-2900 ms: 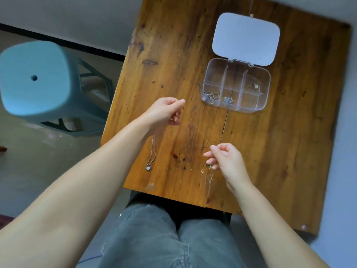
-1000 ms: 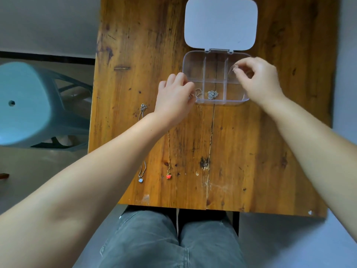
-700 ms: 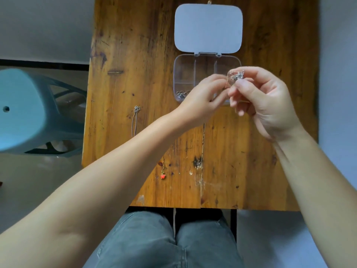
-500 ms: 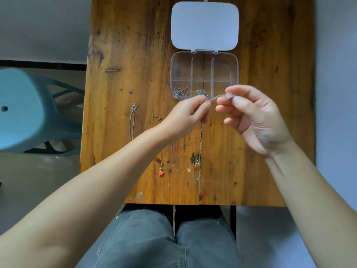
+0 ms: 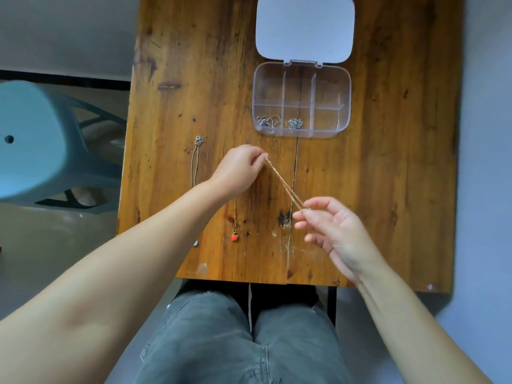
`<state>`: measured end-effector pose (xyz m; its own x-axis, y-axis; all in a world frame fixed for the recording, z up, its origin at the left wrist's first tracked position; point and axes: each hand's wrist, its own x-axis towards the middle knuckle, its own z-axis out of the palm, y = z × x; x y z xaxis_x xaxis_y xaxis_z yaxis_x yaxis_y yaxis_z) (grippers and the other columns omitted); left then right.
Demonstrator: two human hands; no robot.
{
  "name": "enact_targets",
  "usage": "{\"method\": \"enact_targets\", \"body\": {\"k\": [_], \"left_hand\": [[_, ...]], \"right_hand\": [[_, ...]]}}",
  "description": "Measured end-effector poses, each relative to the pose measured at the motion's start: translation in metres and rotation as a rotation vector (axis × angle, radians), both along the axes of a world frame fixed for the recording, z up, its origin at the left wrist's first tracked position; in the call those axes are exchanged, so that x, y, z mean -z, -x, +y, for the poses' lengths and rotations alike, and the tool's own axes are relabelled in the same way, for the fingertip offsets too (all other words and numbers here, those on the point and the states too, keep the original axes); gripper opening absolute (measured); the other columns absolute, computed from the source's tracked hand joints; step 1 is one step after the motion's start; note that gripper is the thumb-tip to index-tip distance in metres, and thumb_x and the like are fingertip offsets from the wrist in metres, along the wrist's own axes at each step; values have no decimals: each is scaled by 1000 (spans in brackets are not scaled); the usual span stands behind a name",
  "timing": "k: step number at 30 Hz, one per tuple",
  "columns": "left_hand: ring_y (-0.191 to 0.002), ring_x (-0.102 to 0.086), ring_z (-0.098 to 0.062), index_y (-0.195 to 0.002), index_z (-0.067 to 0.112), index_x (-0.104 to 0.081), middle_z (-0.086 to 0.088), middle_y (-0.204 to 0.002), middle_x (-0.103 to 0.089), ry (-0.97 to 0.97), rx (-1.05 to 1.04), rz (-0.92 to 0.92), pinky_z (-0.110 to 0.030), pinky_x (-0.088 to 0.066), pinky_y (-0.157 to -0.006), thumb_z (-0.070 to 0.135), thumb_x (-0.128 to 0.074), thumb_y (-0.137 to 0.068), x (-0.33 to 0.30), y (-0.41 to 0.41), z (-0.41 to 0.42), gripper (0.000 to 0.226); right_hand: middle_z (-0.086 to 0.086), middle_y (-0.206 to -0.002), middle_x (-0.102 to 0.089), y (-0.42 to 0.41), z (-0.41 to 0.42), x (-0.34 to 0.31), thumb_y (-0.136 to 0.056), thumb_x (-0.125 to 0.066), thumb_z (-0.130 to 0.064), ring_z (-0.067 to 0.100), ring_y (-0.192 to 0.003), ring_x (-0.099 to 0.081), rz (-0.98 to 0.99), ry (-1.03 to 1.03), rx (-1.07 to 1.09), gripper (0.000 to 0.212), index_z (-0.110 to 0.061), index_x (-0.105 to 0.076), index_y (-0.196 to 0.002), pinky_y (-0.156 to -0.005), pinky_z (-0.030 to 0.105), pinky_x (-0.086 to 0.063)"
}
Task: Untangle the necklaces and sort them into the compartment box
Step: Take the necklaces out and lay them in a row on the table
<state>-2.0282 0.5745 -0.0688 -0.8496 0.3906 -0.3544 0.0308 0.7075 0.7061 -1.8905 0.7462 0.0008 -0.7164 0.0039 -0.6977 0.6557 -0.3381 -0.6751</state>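
Observation:
A thin gold chain (image 5: 282,182) is stretched taut between my two hands above the wooden table (image 5: 374,189). My left hand (image 5: 239,169) pinches its far end and my right hand (image 5: 329,227) pinches its near end with thumb and forefinger. The clear compartment box (image 5: 302,99) lies open behind them with its white lid (image 5: 304,29) flipped back; its front left and front middle compartments each hold a silver chain. On the table lie a silver necklace (image 5: 195,162) to the left and a necklace with a red pendant (image 5: 234,236), partly hidden under my left forearm.
A light blue plastic stool (image 5: 36,145) stands on the floor left of the table. My knees in grey jeans (image 5: 243,336) sit just under the table's near edge. A small pendant (image 5: 196,243) peeks out beside my left forearm.
Both hands have drawn back from the box toward me and moved apart, pulling the gold chain out straight between them. The box's rear right compartment, occupied earlier, now looks bare.

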Motion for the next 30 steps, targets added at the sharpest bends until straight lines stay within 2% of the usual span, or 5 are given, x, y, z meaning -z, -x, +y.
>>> {"method": "enact_targets", "body": {"k": [5, 11, 18, 24, 30], "left_hand": [[-86, -63, -12, -105, 13, -68, -1, -94, -69, -93, -43, -157, -26, -50, -77, 28, -48, -95, -5, 5, 23, 26], [-96, -58, -17, -104, 12, -68, -5, -105, -64, -4, 129, 46, -25, -44, -81, 18, -54, -92, -5, 6, 25, 20], [-105, -53, -23, -114, 13, -60, -9, -111, -59, 75, 280, 92, -40, -51, -87, 8, -50, -90, 0, 13, 13, 26], [-80, -58, -22, -106, 11, -47, -4, -88, -62, -80, -134, 201, -40, -52, -71, 17, -57, -90, -4, 30, -1, 20], [-87, -59, -16, -127, 13, -37, -3, -99, -62, -123, -121, 113, -26, -51, -73, 21, -57, -91, 1, 47, -2, 42]], "right_hand": [[2, -92, -75, -21, -39, 41, -92, -59, -17, 12, -73, -73, -240, -219, -87, 9, -11, -59, -99, -54, 18, -54], [-7, -75, -71, -24, -66, 75, -93, -56, -29, 5, -55, -64, -213, -599, -362, 7, -23, -57, -98, -52, 13, -45], [-8, -76, -64, -1, -55, 57, -95, -52, -32, 6, -66, -61, -18, -882, -631, 25, -22, -50, -117, -55, 22, -49], [6, -107, -66, 123, -26, 25, -96, -44, -9, 16, -94, -60, 360, -1025, -444, 25, -12, -63, -110, -81, 23, -43], [9, -117, -56, 209, -43, 44, -92, -47, -15, 31, -112, -52, 267, -1305, -1168, 32, -16, -54, -124, -98, 47, -36]]}}
